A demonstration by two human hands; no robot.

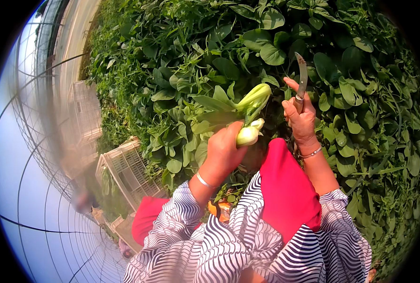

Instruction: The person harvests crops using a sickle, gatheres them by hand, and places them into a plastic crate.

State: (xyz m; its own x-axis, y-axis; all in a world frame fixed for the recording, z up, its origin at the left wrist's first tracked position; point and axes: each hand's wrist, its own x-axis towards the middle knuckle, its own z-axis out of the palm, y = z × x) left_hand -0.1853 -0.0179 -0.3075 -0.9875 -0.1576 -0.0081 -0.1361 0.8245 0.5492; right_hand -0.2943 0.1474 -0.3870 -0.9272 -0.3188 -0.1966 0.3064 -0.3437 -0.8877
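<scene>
My left hand [225, 146], below the middle of the view, is closed around cut bok choy [255, 99]. The pale, rounded bases stick out at its thumb side, and leaves spread up and to the left. To its right, my right hand [302, 118] grips the handle of a curved knife [302, 76]. The blade points up, with brown dirt near its tip, and the index finger is extended beside it. Blade and bok choy are apart. Dense leafy greens [272, 53] grow around and beyond both hands.
A plastic crate [125, 169] with greens stands at left, and another pale crate [86, 109] lies farther up. A blurred person [84, 200] is at the far left. An orange object [220, 210] lies between my red-clad knees. Curved frame bars and netting cross the left side.
</scene>
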